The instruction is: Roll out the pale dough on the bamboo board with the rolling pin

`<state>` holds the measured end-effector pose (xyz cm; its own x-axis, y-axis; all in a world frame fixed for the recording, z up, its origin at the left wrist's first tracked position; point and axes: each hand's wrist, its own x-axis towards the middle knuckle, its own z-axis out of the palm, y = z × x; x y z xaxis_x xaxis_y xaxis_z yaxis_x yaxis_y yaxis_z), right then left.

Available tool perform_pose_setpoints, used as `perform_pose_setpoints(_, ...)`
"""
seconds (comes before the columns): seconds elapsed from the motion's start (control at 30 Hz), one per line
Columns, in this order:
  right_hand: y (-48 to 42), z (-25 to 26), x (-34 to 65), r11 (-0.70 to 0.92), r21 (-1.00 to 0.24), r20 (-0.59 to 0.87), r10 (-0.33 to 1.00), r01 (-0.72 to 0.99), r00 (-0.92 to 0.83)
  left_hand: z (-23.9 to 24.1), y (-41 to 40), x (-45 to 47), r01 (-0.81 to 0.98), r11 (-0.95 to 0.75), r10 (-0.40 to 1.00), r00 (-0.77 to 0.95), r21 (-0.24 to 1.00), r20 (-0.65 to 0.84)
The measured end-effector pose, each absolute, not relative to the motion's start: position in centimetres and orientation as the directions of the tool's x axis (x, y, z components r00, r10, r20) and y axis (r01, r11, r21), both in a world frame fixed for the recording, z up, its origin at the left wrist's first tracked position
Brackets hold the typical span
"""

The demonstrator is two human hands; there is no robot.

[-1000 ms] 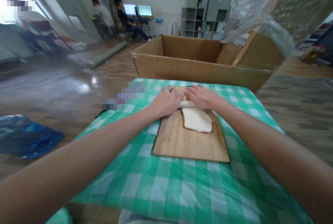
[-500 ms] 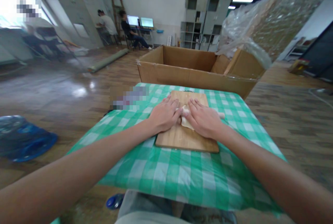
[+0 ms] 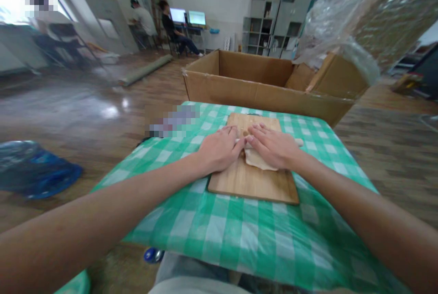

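Note:
A light rolling pin (image 3: 299, 142) lies crosswise over a wooden cutting board (image 3: 253, 185), mostly hidden under my hands, with one end sticking out at the right. My left hand (image 3: 219, 148) lies on its left part, fingers stretched forward. On its right part my right hand (image 3: 273, 146) rests flat, fingers also extended. The two thumbs come close together at the middle. A flattened piece of pale dough (image 3: 258, 162) shows on the near side of the pin, partly under my right hand. Small bits lie on the board beyond my fingers.
A green and white checked cloth (image 3: 191, 221) covers the table. Past its far edge stands a large open cardboard box (image 3: 239, 85) with plastic wrap. A blurred item (image 3: 174, 121) lies at the table's left edge. Blue plastic (image 3: 37, 171) is on the floor. Several people sit farther back.
More of the dough shows on the near side of the rolling pin now. Both hands remain on the pin, and the view has shifted slightly.

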<state>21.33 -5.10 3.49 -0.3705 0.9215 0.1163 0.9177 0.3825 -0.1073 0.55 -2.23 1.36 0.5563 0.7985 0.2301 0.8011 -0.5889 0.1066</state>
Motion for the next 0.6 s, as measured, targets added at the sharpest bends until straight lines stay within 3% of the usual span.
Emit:
perform_pose_setpoints(0.1, -2.4, 3.3, 21.7, 0.372, -0.107, 0.120, 0.926, 0.922, -0.359, 1.4, 0.0, 1.2, 0.803, -0.589, 0.798, 0.559, 0.095, 0.226)
perform_pose_setpoints(0.27, 1.5, 2.6, 22.4, 0.405, -0.082, 0.123, 0.911, 0.911, -0.394, 1.0, 4.2, 1.5, 0.699, -0.713, 0.686, 0.712, -0.057, 0.151)
perform_pose_setpoints(0.5, 4.0, 1.9, 22.9, 0.303, -0.136, 0.038, 0.953, 0.943, -0.301, 0.3, 7.1, 1.4, 0.664, -0.747, 0.656, 0.743, -0.029, 0.128)
perform_pose_setpoints(0.6, 4.5, 1.6, 23.1, 0.303, -0.109, 0.074, 0.952, 0.947, -0.296, 0.5, 7.6, 1.6, 0.663, -0.747, 0.657, 0.747, -0.045, 0.102)
